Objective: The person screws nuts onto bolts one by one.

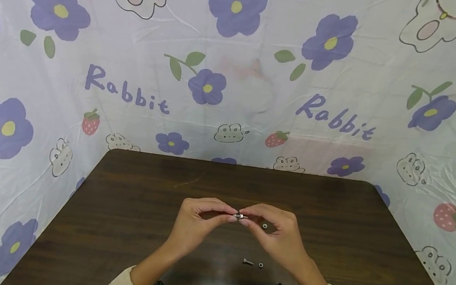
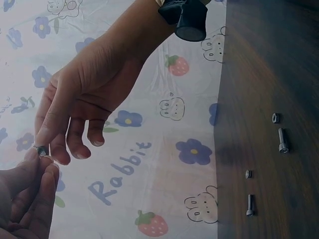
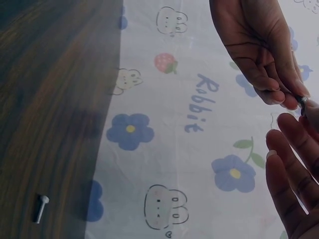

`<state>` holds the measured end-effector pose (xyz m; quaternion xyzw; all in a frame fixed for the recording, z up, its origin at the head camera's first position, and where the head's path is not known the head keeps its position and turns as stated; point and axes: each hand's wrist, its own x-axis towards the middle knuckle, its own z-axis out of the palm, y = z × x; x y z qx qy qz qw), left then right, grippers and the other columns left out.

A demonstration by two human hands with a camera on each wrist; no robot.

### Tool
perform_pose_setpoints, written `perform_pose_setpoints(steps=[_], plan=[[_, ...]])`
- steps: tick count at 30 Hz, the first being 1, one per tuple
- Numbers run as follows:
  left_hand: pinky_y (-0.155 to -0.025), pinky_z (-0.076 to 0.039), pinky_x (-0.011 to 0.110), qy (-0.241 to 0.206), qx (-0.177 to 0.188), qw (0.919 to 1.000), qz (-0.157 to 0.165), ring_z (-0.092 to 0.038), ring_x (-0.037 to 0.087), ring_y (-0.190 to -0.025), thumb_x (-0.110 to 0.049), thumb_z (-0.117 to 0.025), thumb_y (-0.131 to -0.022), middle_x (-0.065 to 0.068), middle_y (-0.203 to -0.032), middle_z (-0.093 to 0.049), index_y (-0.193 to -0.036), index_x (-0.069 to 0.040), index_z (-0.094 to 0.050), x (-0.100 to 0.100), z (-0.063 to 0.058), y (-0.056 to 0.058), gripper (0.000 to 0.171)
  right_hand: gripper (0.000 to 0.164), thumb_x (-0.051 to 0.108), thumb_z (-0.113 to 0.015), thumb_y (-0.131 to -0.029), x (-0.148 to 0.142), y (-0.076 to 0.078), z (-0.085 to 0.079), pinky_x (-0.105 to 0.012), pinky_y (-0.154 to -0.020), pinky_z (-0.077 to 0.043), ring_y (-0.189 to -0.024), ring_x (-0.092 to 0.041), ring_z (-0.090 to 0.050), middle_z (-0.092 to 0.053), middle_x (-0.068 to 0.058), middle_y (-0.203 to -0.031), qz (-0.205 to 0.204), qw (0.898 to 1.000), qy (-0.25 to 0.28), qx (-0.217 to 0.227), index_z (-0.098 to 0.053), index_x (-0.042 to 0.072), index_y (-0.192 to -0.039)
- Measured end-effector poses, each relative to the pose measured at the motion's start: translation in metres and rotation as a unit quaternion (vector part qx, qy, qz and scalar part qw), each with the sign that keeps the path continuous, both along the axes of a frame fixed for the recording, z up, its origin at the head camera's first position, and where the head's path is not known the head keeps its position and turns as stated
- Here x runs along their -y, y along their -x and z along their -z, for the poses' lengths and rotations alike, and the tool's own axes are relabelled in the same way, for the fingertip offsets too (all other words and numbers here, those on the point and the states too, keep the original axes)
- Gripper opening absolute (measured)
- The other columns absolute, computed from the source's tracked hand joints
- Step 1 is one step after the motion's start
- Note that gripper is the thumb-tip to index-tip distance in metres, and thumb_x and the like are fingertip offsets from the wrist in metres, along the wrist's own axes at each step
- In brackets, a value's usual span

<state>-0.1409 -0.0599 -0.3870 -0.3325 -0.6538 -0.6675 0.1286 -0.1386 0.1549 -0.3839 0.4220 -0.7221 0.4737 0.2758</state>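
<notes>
In the head view my left hand [image 1: 196,222] and right hand [image 1: 279,230] meet fingertip to fingertip above the table. Between them lies a small metal bolt [image 1: 245,217], held level, with a nut [image 1: 240,216] around it. The left thumb and index finger pinch the bolt's left end, partly covering it. The right thumb and index finger pinch at the nut, while the bolt's thin end shows past it. In the right wrist view, the other right fingers [image 3: 284,174] spread loosely. Fingertips hide much of the bolt and nut in both wrist views.
On the dark wooden table [image 1: 127,223] lie a loose bolt [image 1: 248,262] with a nut [image 1: 261,265] beside it, and another nut [image 1: 265,226] near the right hand. The left wrist view also shows a second loose bolt [image 2: 250,205]. A printed cloth [image 1: 255,96] hangs behind.
</notes>
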Motion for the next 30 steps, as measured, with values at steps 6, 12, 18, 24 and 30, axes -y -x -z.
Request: perform_pose_setpoints(steps=[6,12,18,24,30], plan=[[-0.072,-0.062,0.040,0.000,-0.004,1.0000,0.003,-0.075,0.021,-0.083,0.001,-0.078,-0.087,0.007,-0.091,-0.077,-0.097,-0.001,-0.079,-0.0007,-0.0001,-0.0007,0.010,0.028,-0.007,-0.078,-0.083,0.0009,-0.0015,0.0003,-0.018,-0.065,-0.054,-0.074,-0.010,-0.067,-0.076,-0.004,-0.093,0.005,1.000,-0.004,0.009,-0.076,0.011,-0.104],[-0.071,-0.062,0.038,-0.003,-0.008,1.0000,0.004,-0.074,0.021,-0.081,0.001,-0.079,-0.086,0.007,-0.090,-0.077,-0.097,-0.001,-0.079,-0.0017,-0.0026,-0.0002,0.011,0.014,-0.002,-0.073,-0.091,0.0011,-0.0009,-0.0009,-0.020,-0.068,-0.056,-0.077,-0.012,-0.070,-0.075,-0.005,-0.089,0.009,1.000,-0.006,0.013,-0.077,0.011,-0.097],[-0.070,-0.062,0.038,-0.003,-0.010,0.9999,-0.001,-0.074,0.020,-0.080,0.001,-0.079,-0.085,0.007,-0.090,-0.077,-0.096,-0.001,-0.079,-0.0013,-0.0023,0.0011,0.011,0.021,-0.003,-0.071,-0.092,-0.0011,-0.0026,-0.0022,-0.022,-0.070,-0.057,-0.081,-0.014,-0.072,-0.076,-0.004,-0.097,0.028,0.999,0.000,0.024,-0.075,0.006,-0.111],[-0.070,-0.062,0.037,0.003,-0.007,0.9999,-0.008,-0.074,0.019,-0.081,0.000,-0.079,-0.086,0.006,-0.090,-0.077,-0.096,-0.002,-0.080,-0.0002,-0.0014,0.0003,0.010,0.033,-0.001,-0.082,-0.083,-0.0015,0.0007,-0.0009,-0.024,-0.065,-0.058,-0.078,-0.014,-0.070,-0.075,-0.008,-0.096,0.004,1.000,0.010,-0.011,-0.072,0.001,-0.115],[-0.071,-0.062,0.037,0.003,-0.007,1.0000,-0.006,-0.075,0.020,-0.083,-0.001,-0.079,-0.087,0.007,-0.091,-0.077,-0.096,-0.001,-0.079,-0.0002,-0.0006,0.0005,0.009,0.033,-0.008,-0.082,-0.078,-0.0003,0.0017,0.0007,-0.021,-0.063,-0.056,-0.074,-0.012,-0.067,-0.075,-0.008,-0.095,-0.010,1.000,0.001,-0.020,-0.075,0.003,-0.108]])
